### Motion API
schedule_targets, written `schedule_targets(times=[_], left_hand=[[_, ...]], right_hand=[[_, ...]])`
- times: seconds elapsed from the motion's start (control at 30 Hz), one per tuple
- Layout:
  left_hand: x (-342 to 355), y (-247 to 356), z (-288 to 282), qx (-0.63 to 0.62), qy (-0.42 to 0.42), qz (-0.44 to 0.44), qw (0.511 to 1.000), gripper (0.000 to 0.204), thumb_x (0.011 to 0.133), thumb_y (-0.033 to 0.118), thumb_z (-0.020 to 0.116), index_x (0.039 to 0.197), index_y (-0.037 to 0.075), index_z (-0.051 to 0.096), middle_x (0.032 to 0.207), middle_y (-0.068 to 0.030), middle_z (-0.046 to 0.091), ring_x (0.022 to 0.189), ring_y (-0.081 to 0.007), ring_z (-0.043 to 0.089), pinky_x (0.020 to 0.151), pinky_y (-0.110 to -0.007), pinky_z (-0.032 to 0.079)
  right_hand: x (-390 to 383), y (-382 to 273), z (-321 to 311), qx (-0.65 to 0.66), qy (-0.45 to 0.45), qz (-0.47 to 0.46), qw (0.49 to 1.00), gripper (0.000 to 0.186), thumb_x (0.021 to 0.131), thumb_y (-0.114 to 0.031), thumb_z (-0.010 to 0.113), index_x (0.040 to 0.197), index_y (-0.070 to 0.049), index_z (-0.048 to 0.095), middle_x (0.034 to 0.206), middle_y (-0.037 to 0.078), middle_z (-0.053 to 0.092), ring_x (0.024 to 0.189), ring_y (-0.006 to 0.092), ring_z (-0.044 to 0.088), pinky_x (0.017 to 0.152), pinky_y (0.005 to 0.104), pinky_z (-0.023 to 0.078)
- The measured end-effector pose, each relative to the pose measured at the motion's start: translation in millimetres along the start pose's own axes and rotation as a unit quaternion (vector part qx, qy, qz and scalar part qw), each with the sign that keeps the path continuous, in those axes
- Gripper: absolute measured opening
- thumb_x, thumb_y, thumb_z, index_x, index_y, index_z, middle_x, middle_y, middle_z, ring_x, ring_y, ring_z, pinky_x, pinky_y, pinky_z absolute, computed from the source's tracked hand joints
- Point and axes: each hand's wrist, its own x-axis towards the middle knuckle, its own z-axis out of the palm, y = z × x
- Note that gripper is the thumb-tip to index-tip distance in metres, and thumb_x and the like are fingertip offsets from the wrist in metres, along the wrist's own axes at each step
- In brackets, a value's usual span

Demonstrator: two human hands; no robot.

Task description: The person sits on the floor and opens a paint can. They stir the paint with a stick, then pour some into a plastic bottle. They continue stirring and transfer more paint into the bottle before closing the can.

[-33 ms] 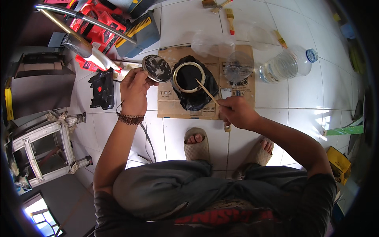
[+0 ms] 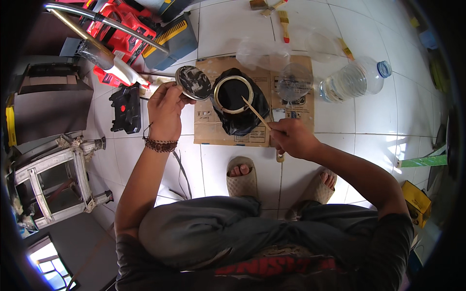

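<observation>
My left hand (image 2: pixel 165 104) grips a round metal lid (image 2: pixel 193 83), smeared dark on its upper face, at the upper left of the cardboard sheet (image 2: pixel 206 128). On that cardboard stands an open can (image 2: pixel 232 95) of dark contents, wrapped in crumpled black plastic (image 2: pixel 245 123). My right hand (image 2: pixel 291 136) is closed on a thin wooden stick (image 2: pixel 257 114), whose tip reaches over the can's opening at its right side. A wooden handle (image 2: pixel 280 156) shows below that hand; what it belongs to is hidden.
Red and grey toolboxes (image 2: pixel 165 43) with metal poles (image 2: pixel 111 26) lie upper left, above a black case (image 2: pixel 124 109). An aluminium ladder (image 2: pixel 53 179) is left. Plastic containers (image 2: pixel 291 82), a water bottle (image 2: pixel 344 82) and several brushes (image 2: pixel 284 24) lie beyond and right. My sandalled feet are below.
</observation>
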Motion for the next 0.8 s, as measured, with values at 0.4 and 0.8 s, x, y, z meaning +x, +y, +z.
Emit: schedule_targets(times=[0.4,0.8], left_hand=[[10,7,0,-0.029,-0.017,0.031,0.999,0.014,0.095,0.008,0.059,0.101,-0.005,0.060,0.094,-0.0132,0.069,0.080,-0.0212,0.067,0.074,-0.035,0.056],[13,3,-8,0.052,-0.026,0.053,0.997,0.019,0.095,0.010,0.060,0.103,-0.008,0.061,0.088,-0.0099,0.068,0.073,-0.0146,0.065,0.071,-0.030,0.055]], right_hand=[[9,11,-10,-0.379,0.103,-0.254,0.884,0.032,0.082,-0.006,0.064,0.110,0.006,0.064,0.082,0.016,0.062,0.064,0.0351,0.066,0.061,0.0442,0.056],[-16,-47,-31,-0.553,-0.005,-0.213,0.805,0.020,0.081,-0.005,0.067,0.098,0.004,0.063,0.090,0.014,0.060,0.070,0.0307,0.066,0.064,0.0407,0.055]])
